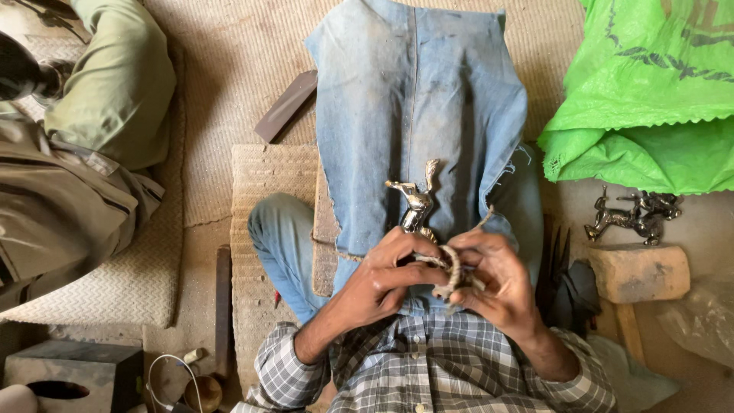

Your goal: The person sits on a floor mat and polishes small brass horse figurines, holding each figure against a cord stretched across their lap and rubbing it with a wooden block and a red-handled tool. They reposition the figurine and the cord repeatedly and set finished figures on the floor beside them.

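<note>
The left hand [386, 275] clamps the base of a small metal animal figurine [417, 203] at frame centre, its long axis running up-frame; the right hand [489, 279], just beside, pinches a wad of fibre [451, 268] against it.

Soft, even daylight; no hard shadows. Green plastic sheet [650, 92] bright, near overexposed. Small glints on metal figurine [417, 200]. Bottom-left corner dim. Centre sharp; slight wide-angle stretch and softness at frame edges, upper-left corner blurred. Faint shadow under both hands.
</note>
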The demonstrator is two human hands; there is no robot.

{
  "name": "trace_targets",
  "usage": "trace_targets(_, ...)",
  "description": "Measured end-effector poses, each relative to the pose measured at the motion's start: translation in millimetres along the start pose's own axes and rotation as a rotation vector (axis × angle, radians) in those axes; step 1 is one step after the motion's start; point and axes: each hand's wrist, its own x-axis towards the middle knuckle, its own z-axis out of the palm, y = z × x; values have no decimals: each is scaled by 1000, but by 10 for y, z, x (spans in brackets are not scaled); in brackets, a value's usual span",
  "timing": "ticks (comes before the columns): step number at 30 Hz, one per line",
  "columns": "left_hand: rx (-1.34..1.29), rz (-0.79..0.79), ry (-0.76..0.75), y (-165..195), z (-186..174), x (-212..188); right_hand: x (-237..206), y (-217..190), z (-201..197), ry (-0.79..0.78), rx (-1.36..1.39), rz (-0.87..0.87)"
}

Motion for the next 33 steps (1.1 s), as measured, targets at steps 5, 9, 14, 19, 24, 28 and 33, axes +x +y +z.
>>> trace_targets(5, -234, -37, 125, 2, -44, 39, 67, -150, 74, -40, -113, 169)
trace_targets(9, 95, -60, 54, 60, -202, 87, 85, -184, 66, -51, -118, 334)
trace_targets(14, 169, -107, 10, 124, -316, 146, 120, -209, 35, -124, 17, 357)
trace_targets(19, 252, -57, 0, 87, -297, 178, 139, -202, 80, -77, 277, 348)
trace_targets(24, 274, -41, 8, 16, -271, 153, 134, -48, 121, -26, 566, 277)
trace_targets(28, 222, -29, 6, -51, -211, 122, 108, 12, 97, 97, 598, 382)
trace_targets(33, 3, -5, 31, -137, -234, 98, 120, -83, 82, -33, 371, 318)
